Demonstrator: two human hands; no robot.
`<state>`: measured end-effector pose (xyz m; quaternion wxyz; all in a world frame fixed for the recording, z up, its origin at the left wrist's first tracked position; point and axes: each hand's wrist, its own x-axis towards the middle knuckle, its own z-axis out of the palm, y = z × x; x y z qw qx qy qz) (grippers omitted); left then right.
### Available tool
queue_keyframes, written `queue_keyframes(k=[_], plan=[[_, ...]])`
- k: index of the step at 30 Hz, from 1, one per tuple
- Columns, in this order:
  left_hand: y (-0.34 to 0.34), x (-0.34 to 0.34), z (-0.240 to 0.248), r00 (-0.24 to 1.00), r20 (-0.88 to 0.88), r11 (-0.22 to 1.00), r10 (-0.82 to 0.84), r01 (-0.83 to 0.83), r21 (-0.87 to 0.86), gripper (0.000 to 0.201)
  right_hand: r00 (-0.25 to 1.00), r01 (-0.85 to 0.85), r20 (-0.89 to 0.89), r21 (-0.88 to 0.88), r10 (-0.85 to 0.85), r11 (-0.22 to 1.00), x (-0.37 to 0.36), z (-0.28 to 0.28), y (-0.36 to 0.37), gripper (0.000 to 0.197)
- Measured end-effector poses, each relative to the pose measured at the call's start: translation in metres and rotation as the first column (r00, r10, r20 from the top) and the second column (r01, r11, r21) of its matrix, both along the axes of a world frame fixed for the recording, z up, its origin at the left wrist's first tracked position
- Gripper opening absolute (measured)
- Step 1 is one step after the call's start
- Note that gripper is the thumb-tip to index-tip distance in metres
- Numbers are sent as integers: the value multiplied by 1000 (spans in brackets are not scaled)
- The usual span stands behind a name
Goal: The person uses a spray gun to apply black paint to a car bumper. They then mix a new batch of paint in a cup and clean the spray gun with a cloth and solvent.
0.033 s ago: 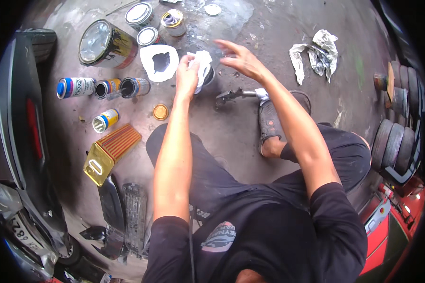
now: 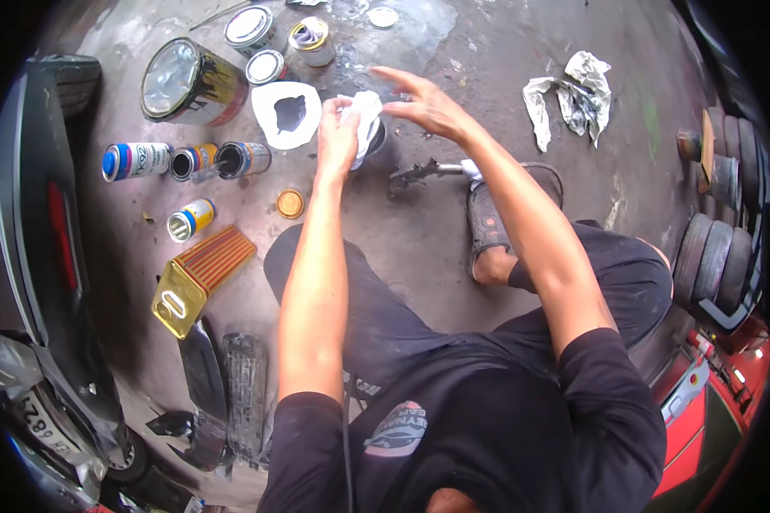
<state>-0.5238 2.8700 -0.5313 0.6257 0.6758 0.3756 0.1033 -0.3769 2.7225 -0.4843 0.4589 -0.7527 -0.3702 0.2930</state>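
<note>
My left hand [image 2: 339,135] is closed on a crumpled white cloth or paper [image 2: 365,118], held over the rim of a dark cup [image 2: 378,142]. Just right of the cloth, my right hand [image 2: 429,109] reaches in with its fingers stretched apart and nothing in them; its fingertips are slightly blurred. A white sheet with a dark patch in its middle [image 2: 308,113] lies left of my left hand. On the floor below my right hand is a spray gun [image 2: 428,170] with a hose, close to my foot. What the cup contains is hidden.
At the left stand several paint cans, among them a large stained one [image 2: 218,85] and a blue-capped one [image 2: 150,161]. A striped metal tin [image 2: 218,256] and a small round lid [image 2: 290,203] lie nearer. Crumpled paper [image 2: 583,94] and stacked tires [image 2: 712,261] are at the right; a dark car bumper [image 2: 38,214] edges the left.
My right hand has shifted slightly left, closer to the white cloth. My left hand stays in place with the cloth.
</note>
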Motion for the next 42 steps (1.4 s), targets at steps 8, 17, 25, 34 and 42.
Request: queue_keyframes(k=[8, 17, 25, 34, 42], plan=[[8, -6, 13, 993, 108, 999, 43, -40, -31, 40, 966, -164, 176, -150, 189, 975, -1, -12, 24, 40], [0, -10, 24, 974, -47, 973, -221, 224, 54, 53, 985, 171, 33, -138, -168, 976, 2, -38, -25, 34], [11, -17, 41, 935, -50, 936, -350, 351, 11, 67, 985, -128, 91, -207, 149, 970, -32, -1, -10, 64], [3, -28, 58, 855, -170, 856, -490, 509, 95, 82, 903, 166, -372, -160, -215, 973, -29, -29, -22, 39], [3, -29, 54, 827, -232, 744, -511, 562, 363, 81, 768, 471, -445, -94, -460, 877, -32, -71, -39, 36]])
